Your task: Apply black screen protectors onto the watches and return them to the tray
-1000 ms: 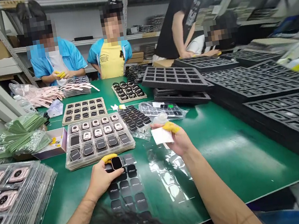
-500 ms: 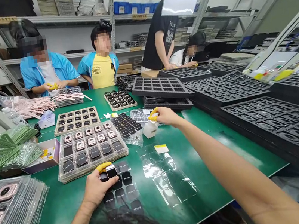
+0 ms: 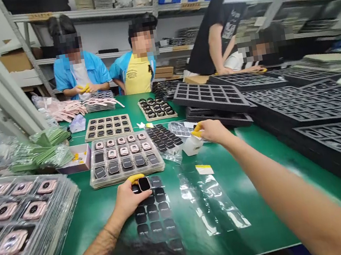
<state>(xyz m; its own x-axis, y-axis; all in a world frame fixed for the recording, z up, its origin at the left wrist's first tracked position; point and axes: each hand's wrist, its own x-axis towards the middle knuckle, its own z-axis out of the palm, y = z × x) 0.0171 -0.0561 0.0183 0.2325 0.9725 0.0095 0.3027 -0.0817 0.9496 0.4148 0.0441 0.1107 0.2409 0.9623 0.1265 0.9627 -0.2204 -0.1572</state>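
We are recording two bare hands working at a green surface [image 3: 264, 229]. The left hand [image 3: 130, 199] is grasping a square watch body [image 3: 145, 184], its dark screen facing up; thumb and yellow-covered finger are closing the grip around its edges. We are locating this watch body directly over the upper end of a sheet of black square films [image 3: 153, 214], which is lying flat with its pieces set in rows. The right hand [image 3: 212, 131] is extending forward, its yellow-covered fingertips meeting the top of a small white container [image 3: 193, 146]; we are not able to tell whether that grip is holding anything or standing loose. Between the hands and nearer the person, we are noting clear plastic sheets [image 3: 217, 206] lying flat and catching glare, with a white and yellow slip [image 3: 204, 169] resting at their far end. Beyond the left hand, a clear tray [image 3: 126, 176] is carrying watch bodies and black square pieces in its compartments, and a bundle of black pieces [image 3: 164, 138] is lying just right of it. At far left, a stack of clear trays [image 3: 62, 231] is holding pink-framed watch bodies. Along the right side, black foam trays [image 3: 339, 150] are lining the surface. Across from the person, we are observing a co-worker in a blue jacket [image 3: 63, 73], whose yellow-tipped hands are meeting in front.
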